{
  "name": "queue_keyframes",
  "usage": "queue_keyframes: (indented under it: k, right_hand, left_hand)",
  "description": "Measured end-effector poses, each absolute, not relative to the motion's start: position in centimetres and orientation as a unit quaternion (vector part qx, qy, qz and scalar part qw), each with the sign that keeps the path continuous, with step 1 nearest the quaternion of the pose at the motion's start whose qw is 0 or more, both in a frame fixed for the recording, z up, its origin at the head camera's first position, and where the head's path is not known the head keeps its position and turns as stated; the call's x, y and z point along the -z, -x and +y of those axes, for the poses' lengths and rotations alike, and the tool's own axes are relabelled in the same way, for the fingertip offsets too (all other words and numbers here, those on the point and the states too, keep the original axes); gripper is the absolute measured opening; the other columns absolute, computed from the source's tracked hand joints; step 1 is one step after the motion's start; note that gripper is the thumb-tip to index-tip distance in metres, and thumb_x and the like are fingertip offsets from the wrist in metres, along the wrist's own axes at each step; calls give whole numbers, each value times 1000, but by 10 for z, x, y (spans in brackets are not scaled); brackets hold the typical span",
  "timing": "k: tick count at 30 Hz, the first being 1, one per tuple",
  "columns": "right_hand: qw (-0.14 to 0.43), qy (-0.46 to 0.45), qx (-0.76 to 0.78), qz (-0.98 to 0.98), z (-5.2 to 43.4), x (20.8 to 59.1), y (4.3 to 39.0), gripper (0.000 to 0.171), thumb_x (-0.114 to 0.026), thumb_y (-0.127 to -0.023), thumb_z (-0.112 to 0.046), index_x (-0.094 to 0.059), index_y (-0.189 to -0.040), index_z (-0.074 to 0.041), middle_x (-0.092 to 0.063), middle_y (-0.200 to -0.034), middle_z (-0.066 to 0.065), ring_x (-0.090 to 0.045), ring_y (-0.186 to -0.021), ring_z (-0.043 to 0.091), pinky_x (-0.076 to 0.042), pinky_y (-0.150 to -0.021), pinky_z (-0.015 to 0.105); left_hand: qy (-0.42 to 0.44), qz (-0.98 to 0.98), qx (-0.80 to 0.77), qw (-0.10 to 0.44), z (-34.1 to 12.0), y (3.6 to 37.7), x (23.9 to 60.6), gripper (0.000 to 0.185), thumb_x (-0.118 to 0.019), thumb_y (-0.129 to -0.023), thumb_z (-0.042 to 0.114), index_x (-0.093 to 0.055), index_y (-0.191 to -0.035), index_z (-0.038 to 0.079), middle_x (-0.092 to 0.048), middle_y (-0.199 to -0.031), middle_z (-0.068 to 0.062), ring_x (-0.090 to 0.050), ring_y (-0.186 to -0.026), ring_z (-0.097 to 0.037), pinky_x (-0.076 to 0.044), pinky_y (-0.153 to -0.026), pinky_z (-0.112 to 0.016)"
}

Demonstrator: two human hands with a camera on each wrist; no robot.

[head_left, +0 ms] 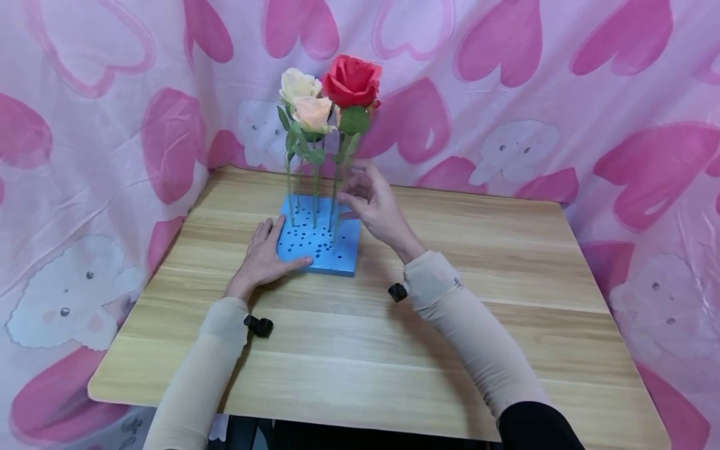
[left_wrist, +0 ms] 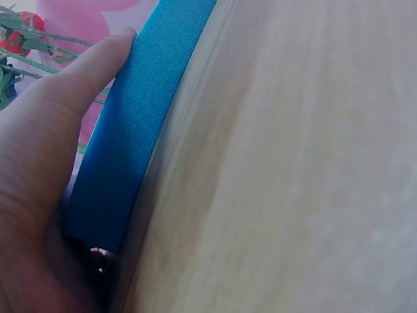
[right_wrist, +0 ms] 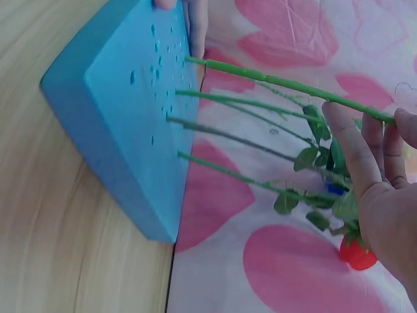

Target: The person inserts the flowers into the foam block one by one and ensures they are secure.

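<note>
Head view: the left hand (head_left: 263,253) lies flat on the table (head_left: 506,350), fingers straight against the blue foam block (head_left: 337,250), seemingly to steady it. The right hand (head_left: 374,203) reaches up to the red rose (head_left: 351,81) stem (head_left: 335,200), which stands in the foam beside two pale roses (head_left: 306,100).

Left wrist view: the thumb (left_wrist: 85,72) presses the block's edge (left_wrist: 130,143).

Right wrist view: fingers (right_wrist: 345,143) curl loosely round a green stem (right_wrist: 273,81) planted in the block (right_wrist: 111,111), just behind the hand (right_wrist: 384,195).
</note>
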State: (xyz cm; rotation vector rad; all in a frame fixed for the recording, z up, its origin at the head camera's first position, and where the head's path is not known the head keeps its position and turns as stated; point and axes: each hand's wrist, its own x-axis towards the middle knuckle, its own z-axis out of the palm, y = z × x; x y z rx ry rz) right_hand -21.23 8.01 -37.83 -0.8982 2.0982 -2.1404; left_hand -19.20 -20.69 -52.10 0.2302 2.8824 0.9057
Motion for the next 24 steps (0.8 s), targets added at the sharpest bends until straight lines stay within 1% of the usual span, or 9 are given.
queue_keyframes:
  k: [2, 8, 10, 12, 15, 18, 24]
  right_hand:
    - [8, 289, 683, 670, 75, 376, 210, 54, -61, -100, 8, -38, -148, -1, -59, -111, 33, -66, -102, 49, -63, -74, 59]
    - [9, 293, 675, 677, 58, 374, 212, 53, -62, -100, 7, -40, -147, -4, -61, -110, 27, -68, -100, 39, -65, -72, 52]
    - [12, 297, 674, 676, 51, 375, 214, 53, -61, -100, 7, -39, -147, -3, -61, -110, 27, -68, -101, 41, -65, -72, 50]
    - [20, 294, 675, 676, 44, 375, 216, 53, -61, -100, 7, -39, -147, -4, -62, -110, 27, -68, -102, 40, -65, -73, 49]
    - [29, 292, 673, 678, 33, 376, 218, 54, -59, -101, 7, -37, -148, -6, -62, -113, 27, -69, -103, 37, -65, -74, 50]
    - [35, 287, 669, 684, 23, 377, 220, 51, -60, -102, 5, -39, -146, -10, -63, -113, 24, -70, -102, 29, -65, -74, 50]
    - [25, 286, 657, 697, 6, 383, 226, 46, -59, -102, 5, -44, -143, -11, -64, -110, 23, -71, -101, 31, -65, -75, 52]
  left_hand:
    - [-77, 950, -298, 57, -206, 192, 521, 128, -68, -78, 83, 3, -168, 26, 4, -173, -20, 9, -159, -40, 2, -126, -65]
    - [-74, 951, -296, 52, -205, 193, 522, 129, -67, -77, 84, 2, -168, 25, 3, -173, -21, 8, -159, -41, 2, -126, -65]
    - [-72, 952, -293, 50, -206, 193, 522, 129, -67, -77, 84, 1, -168, 25, 2, -173, -21, 7, -159, -42, 2, -126, -64]
    - [-71, 953, -291, 51, -206, 194, 522, 130, -67, -76, 85, 2, -168, 25, 3, -173, -21, 7, -159, -41, 2, -126, -64]
    - [-70, 953, -291, 53, -206, 194, 522, 131, -67, -75, 87, 2, -168, 25, 3, -173, -21, 8, -159, -41, 2, -127, -63]
    - [-69, 951, -295, 55, -206, 195, 522, 132, -67, -74, 87, 2, -168, 26, 3, -173, -21, 8, -159, -40, 3, -127, -62]
    - [-70, 951, -295, 55, -206, 194, 521, 129, -67, -76, 86, 1, -168, 26, 3, -173, -21, 8, -159, -40, 1, -127, -64]
